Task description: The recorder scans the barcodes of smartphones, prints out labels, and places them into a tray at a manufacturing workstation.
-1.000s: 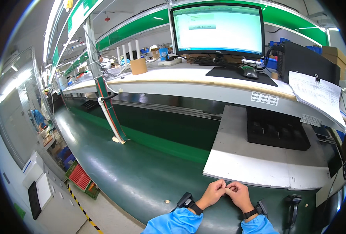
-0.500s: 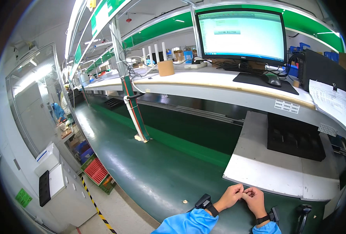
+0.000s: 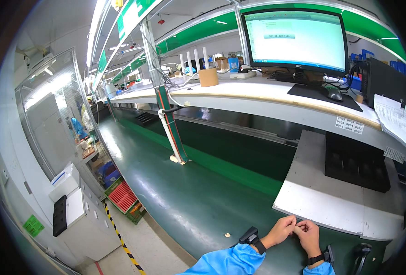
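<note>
My left hand [image 3: 280, 230] and my right hand [image 3: 308, 235] meet at the fingertips above the green bench top [image 3: 198, 208], just in front of the white board's near edge. Both are closed in a pinch. Anything between the fingers is too small or hidden to make out. Each wrist carries a black strap with a small box, and blue sleeves cover the forearms. Beyond my hands lies the white board [image 3: 304, 192], with a black tray [image 3: 356, 162] on it. A black handled object [image 3: 361, 257] stands to the right of my right hand.
A shelf [image 3: 239, 94] above the bench holds a monitor [image 3: 297, 43], a mouse [image 3: 334, 94], a tape roll [image 3: 208, 77] and clipped papers [image 3: 393, 117]. A post [image 3: 171, 133] rises from the bench. On the left floor stand a white cabinet [image 3: 90, 224] and a crate of red parts [image 3: 124, 197].
The whole scene has shifted slightly right in the view, as my head turned a little left. My hands stay together at the fingertips in nearly the same pose.
</note>
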`<action>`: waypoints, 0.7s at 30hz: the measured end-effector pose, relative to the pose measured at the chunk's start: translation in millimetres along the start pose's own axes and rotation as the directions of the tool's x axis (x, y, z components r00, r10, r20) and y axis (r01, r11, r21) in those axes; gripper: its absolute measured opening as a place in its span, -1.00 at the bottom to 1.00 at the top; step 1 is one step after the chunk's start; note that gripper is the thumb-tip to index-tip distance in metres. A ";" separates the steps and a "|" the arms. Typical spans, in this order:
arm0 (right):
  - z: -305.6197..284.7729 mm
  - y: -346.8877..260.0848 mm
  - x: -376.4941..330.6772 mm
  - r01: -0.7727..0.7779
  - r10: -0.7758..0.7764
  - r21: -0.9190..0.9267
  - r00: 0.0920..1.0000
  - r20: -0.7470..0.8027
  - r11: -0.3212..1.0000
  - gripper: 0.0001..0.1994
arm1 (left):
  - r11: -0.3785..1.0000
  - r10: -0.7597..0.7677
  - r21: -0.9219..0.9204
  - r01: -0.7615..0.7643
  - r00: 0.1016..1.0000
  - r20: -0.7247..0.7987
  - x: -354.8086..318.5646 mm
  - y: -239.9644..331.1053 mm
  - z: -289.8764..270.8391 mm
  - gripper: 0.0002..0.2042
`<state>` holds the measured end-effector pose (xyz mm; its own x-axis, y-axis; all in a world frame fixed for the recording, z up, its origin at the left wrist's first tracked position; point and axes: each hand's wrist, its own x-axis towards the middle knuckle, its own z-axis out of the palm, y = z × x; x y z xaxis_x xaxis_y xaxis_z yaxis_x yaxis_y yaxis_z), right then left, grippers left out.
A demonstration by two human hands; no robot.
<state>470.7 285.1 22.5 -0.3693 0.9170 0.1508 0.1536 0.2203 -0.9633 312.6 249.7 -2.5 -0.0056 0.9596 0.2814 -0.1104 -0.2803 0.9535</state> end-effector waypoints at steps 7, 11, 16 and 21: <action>-1.5 -1.5 2.0 -0.032 0.032 0.087 0.999 0.000 0.996 -0.89 | 0.996 -0.008 -0.094 0.007 1.000 -0.017 3.2 11.3 5.1 -0.98; 0.5 -5.7 3.9 -0.030 0.029 0.067 1.000 0.005 0.997 -0.88 | 0.998 -0.017 -0.054 0.017 1.000 0.017 4.2 2.9 -1.6 -0.95; -1.4 2.5 4.5 -0.004 0.003 0.060 1.000 0.015 0.998 -0.86 | 1.000 0.017 0.019 -0.017 1.000 0.004 5.8 1.2 0.1 -0.97; -1.3 -3.4 2.4 -0.036 0.035 0.081 0.999 0.024 0.996 -0.86 | 0.997 0.024 0.074 -0.023 1.000 -0.018 4.6 -0.8 0.8 -0.98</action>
<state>470.4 287.0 26.4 -0.3857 0.9158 0.1120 0.0919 0.1589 -0.9830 313.4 254.3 -1.8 -0.0258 0.9529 0.3022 -0.0362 -0.3030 0.9523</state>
